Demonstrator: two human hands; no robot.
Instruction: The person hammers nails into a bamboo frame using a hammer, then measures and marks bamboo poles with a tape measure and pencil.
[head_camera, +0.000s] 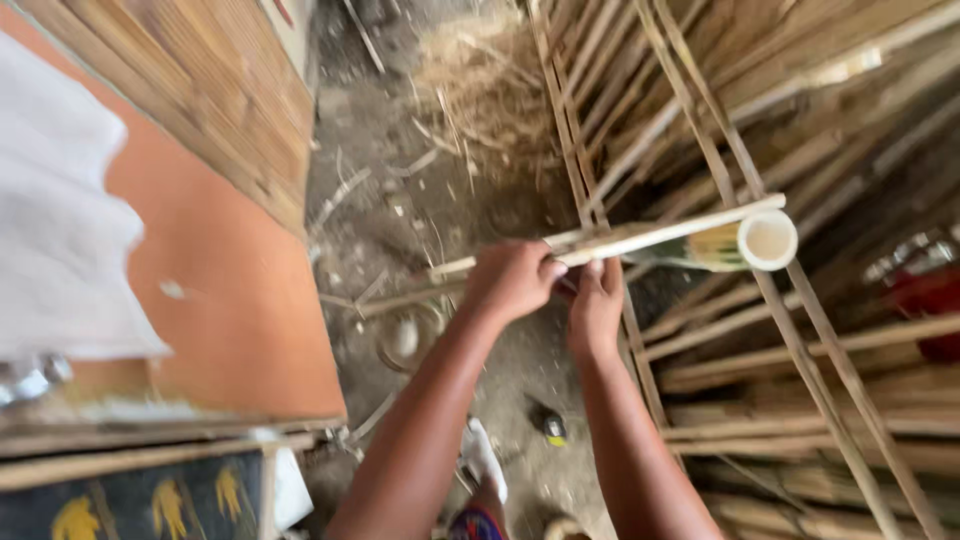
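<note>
Bamboo strips (660, 232), pale and flat, are held together as a small bundle that runs from the middle of the picture up to the right. Beside their far end lies a thicker bamboo tube (765, 240), with a round, cream cut end that faces the camera and a green and yellow skin behind it. The bundle hangs in the air above the dirt floor (400, 215), in front of a frame of thin bamboo poles (600, 110).

The left hand (512, 278) is closed around the near part of the strips, knuckles up. The right hand (597, 305) is just beside it, fingers curled up to the strips from below, and the two hands almost touch each other. Both are clamped on the strips.

How many strips are in the bundle is hard to tell, because they overlap and the picture is blurred by motion. The near end of the strips is covered by the left hand. Whether the tube is joined to the strips or only lies behind them, I cannot tell. On the floor there is a heap of dry fibres (485, 85), a small dark object with a yellow spot (552, 428) and a foot in a light sandal (483, 460), partly hidden by the left arm. A red thing (930, 300) at the right edge is cut off and not clear.
</note>
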